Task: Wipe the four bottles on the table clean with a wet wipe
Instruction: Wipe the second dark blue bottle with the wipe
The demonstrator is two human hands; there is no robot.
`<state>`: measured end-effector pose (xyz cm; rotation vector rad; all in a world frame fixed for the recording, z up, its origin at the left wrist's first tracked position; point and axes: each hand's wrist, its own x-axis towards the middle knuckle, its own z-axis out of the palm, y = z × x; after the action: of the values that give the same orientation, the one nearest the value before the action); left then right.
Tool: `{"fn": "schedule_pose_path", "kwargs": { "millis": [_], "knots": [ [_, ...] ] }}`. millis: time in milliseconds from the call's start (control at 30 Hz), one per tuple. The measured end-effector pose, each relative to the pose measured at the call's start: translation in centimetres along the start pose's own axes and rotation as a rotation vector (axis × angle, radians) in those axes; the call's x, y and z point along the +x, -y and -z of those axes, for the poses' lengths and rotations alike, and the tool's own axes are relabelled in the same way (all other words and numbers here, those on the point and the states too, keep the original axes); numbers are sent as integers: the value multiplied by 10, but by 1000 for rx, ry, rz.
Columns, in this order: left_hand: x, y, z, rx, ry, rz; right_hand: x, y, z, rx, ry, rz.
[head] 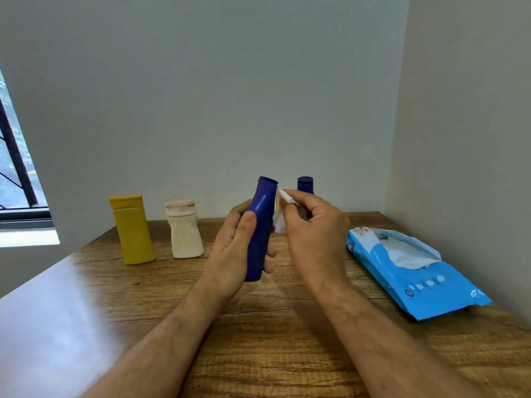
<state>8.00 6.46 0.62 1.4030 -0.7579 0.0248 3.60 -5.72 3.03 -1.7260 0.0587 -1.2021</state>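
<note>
Above the wooden table (287,326), left grip (238,248) around a blue bottle (260,225), right grip (310,225) pinching a wet wipe (283,214).

Counter (287,326): wood grain, brown, pushed into corner; glare patch on near left. Back wall (201,96): plain, pale grey. Right wall (465,110): plain, beige tint. Window (14,168): far left, dark frame and bars, white sill, daylight, greenery outside.
</note>
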Motion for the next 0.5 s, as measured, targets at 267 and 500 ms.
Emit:
{"fn": "schedule_pose_path", "kwargs": {
  "millis": [267, 500],
  "knots": [
    [-1, 1, 3, 52, 8, -12, 12, 1, 5, 385, 153, -387],
    [2, 7, 15, 560, -163, -250, 14, 4, 7, 588, 117, -600]
  ]
}}
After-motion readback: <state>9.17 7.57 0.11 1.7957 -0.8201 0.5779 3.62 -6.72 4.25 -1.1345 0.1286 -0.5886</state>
